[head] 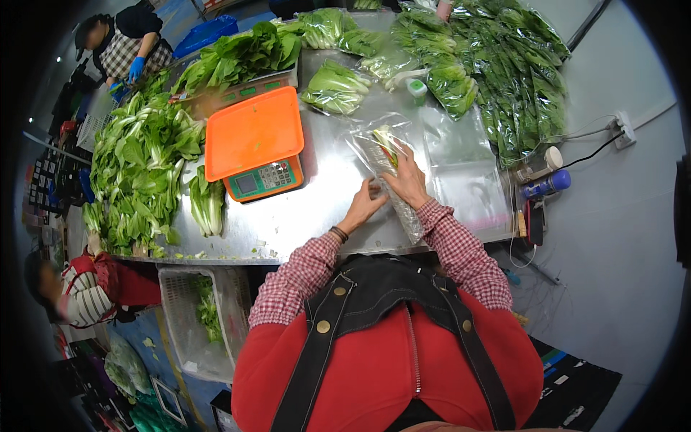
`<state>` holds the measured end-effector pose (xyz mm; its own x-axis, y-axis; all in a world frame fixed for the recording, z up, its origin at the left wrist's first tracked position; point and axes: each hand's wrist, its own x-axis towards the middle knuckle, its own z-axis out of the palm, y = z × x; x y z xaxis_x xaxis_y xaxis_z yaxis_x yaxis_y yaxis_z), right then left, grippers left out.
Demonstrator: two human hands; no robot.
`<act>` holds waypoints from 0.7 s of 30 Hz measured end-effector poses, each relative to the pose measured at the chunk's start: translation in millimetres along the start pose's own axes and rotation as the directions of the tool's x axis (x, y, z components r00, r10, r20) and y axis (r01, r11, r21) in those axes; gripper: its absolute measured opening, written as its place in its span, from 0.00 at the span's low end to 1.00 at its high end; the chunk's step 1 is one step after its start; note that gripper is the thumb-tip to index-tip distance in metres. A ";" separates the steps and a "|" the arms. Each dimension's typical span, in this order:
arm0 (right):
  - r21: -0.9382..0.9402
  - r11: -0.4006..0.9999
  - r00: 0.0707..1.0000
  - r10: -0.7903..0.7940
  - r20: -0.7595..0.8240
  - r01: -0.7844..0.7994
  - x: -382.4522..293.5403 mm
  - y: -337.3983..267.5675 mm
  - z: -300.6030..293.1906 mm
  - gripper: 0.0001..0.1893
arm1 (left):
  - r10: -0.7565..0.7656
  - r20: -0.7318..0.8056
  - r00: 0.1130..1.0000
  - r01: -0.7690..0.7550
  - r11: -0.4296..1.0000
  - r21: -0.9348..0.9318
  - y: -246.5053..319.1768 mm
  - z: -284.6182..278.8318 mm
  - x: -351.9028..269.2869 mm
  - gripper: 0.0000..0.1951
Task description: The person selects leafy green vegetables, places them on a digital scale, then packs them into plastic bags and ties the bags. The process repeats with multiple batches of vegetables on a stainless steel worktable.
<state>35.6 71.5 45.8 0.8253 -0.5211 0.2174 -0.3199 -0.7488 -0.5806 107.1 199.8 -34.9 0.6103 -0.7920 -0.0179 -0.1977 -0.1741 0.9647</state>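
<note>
My right hand [408, 178] is closed around a clear plastic bag [399, 208] that lies slanting on the metal table [324, 216]. Pale stems and something red and green show at the bag's far end, under and beyond my fingers. Just left of the bag, my left hand [364, 204] has its thumb and fingers curled near the film; whether it pinches the plastic cannot be told. Flat clear bags [464, 183] lie to the right. An orange scale [255, 135] stands to the left, and a head of leafy greens [207, 205] rests beside it.
Loose leafy greens [135, 167] are heaped at the left, bagged greens [507, 81] at the far right. A bagged bunch [337, 86] lies beyond my hands. Two co-workers stand at the left. A white crate [189, 356] is below the table edge; cables run from a wall socket [623, 129].
</note>
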 end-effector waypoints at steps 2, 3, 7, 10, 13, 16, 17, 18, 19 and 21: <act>0.002 0.997 0.997 -0.073 -0.013 0.073 2.2 -11.9 1.1 0.43 | -0.066 -0.029 0.997 0.064 0.994 -0.085 8.6 -5.1 12.6 0.14; -0.014 1.000 1.000 -0.028 0.007 0.028 4.7 -17.8 1.6 0.43 | -0.039 -0.064 0.997 0.040 0.999 0.013 12.3 -5.8 15.7 0.13; -0.106 0.990 0.978 -0.107 -0.180 0.089 19.9 -28.9 -5.0 0.44 | 0.194 0.089 0.977 -0.210 0.951 0.229 18.4 0.8 11.0 0.10; -0.086 0.988 0.942 -0.148 -0.302 0.128 25.3 -28.7 -8.7 0.43 | 0.137 0.213 0.967 -0.183 0.960 0.212 13.0 4.6 6.8 0.09; -0.066 0.970 0.960 -0.241 -0.141 0.234 25.6 -30.0 0.4 0.42 | -0.175 -0.119 0.977 0.145 0.964 -0.224 7.3 3.8 8.2 0.10; -0.221 0.966 0.949 -0.061 0.310 0.134 25.1 -34.5 19.5 0.42 | 0.128 0.411 0.903 -0.291 0.885 0.364 19.7 0.3 -7.9 0.14; -0.337 0.928 0.925 -0.019 0.379 0.157 24.0 -35.6 25.1 0.43 | 0.066 0.535 0.843 -0.289 0.893 0.345 30.5 2.1 -23.0 0.15; -0.316 0.931 0.955 -0.089 0.282 0.180 23.5 -35.5 28.9 0.42 | 0.024 0.394 0.919 -0.209 0.875 0.436 43.0 -7.1 -26.9 0.16; -0.286 0.941 0.969 -0.118 0.218 0.179 22.7 -34.7 31.8 0.42 | -0.058 0.309 0.949 -0.113 0.854 0.508 57.3 -20.7 -32.4 0.17; -0.240 0.958 0.974 -0.106 0.202 0.155 20.8 -32.1 35.6 0.41 | 0.113 0.111 0.987 -0.157 0.785 0.600 91.8 -34.7 -43.3 0.20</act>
<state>79.6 99.3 41.0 0.9315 -0.3450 0.1150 -0.2908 -0.8965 -0.3343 89.2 238.4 63.5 0.4949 -0.8667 0.0621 -0.7112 -0.3630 0.6021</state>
